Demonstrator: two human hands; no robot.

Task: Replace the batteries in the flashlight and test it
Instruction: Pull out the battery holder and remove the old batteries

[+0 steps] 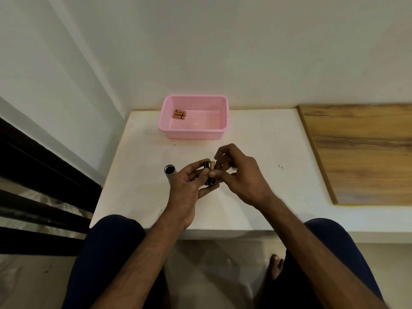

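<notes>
Between the fingertips of the left hand sits a small black battery holder with a copper-topped battery showing at its upper end; the thumb and forefinger pinch it from either side. Just beside it, the right hand has its fingers curled loosely inward, touching the holder's right edge, though what they grip cannot be told. Left of the hands stands the silver flashlight body, open end up, on the white table. Farther back, a pink basket holds several copper-coloured batteries in its left corner. A wooden board lies to the right.
</notes>
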